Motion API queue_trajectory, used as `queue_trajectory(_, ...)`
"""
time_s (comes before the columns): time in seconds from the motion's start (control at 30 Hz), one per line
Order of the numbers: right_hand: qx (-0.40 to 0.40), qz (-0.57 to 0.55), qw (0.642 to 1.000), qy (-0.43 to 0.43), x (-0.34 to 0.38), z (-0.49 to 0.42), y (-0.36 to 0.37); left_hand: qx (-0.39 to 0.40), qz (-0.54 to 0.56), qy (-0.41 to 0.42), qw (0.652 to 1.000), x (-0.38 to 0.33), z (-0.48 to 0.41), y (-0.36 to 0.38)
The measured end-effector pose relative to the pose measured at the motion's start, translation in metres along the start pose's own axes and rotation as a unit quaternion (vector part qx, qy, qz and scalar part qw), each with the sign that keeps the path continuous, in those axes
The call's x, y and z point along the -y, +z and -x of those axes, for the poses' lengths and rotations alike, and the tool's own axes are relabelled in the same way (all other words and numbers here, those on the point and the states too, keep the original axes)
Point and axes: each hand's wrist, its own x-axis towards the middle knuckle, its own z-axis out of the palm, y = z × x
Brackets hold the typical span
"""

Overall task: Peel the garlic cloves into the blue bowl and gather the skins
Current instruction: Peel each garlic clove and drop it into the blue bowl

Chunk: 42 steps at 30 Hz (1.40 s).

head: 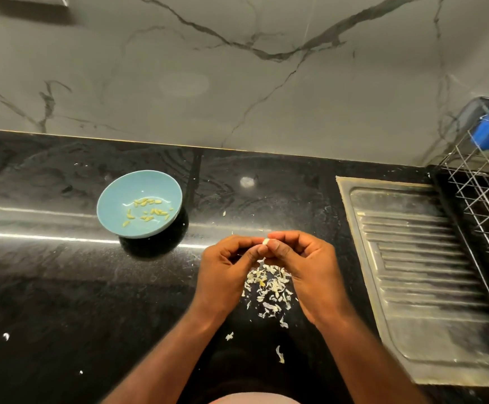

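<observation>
Both sets of your fingertips [277, 246] pinch one garlic clove [265, 242], held right of the blue bowl [106, 196], likely so its skin drops onto the skins [268, 284] piled directly beneath. Your left hand [225, 266] and right hand [301, 263] curl inward, forearms converging. Peeled cloves [147, 211] already lie in the bowl.

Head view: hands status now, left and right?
Left hand: fingers curled, pinching the small pale garlic clove at its fingertips.
Right hand: fingers curled, pinching the same clove from the other side.
</observation>
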Motion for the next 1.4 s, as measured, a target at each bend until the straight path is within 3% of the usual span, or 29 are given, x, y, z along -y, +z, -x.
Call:
queue_trajectory(0.4, -0.015, 0.169, 0.977, -0.131, 0.037, 0.028, 0.003, -0.043, -0.023, 0.157, 0.986, -0.036, 0.013, 0.012)
queue_trajectory(0.53, -0.034, 0.181, 0.967, -0.175, 0.045, 0.029, 0.001, -0.026, -0.007, 0.161, 0.987, -0.047, 0.014, 0.017)
queue_trajectory(0.7, -0.040, 0.201, 0.952, -0.227, 0.056, 0.031, 0.001, -0.015, 0.059, 0.101, 0.993, -0.060, 0.012, 0.022)
queue_trajectory(0.83, -0.046, 0.208, 0.944, -0.251, 0.059, 0.031, 0.001, -0.013, 0.009, 0.137, 0.990, -0.063, 0.009, 0.025)
queue_trajectory(1.03, -0.057, 0.222, 0.939, -0.258, 0.061, 0.030, 0.000, -0.013, -0.068, 0.195, 0.978, -0.066, 0.007, 0.025)
queue_trajectory(1.2, -0.066, 0.198, 0.952, -0.224, 0.059, 0.030, -0.002, 0.012, -0.053, 0.166, 0.985, -0.073, 0.008, 0.023)
queue_trajectory(1.3, -0.038, 0.194, 0.959, -0.201, 0.062, 0.031, -0.005, 0.016, -0.021, 0.135, 0.990, -0.077, 0.007, 0.018)
queue_trajectory(1.4, 0.002, 0.228, 0.951, -0.208, 0.064, 0.030, -0.008, 0.008, -0.064, 0.156, 0.986, -0.080, 0.005, 0.014)
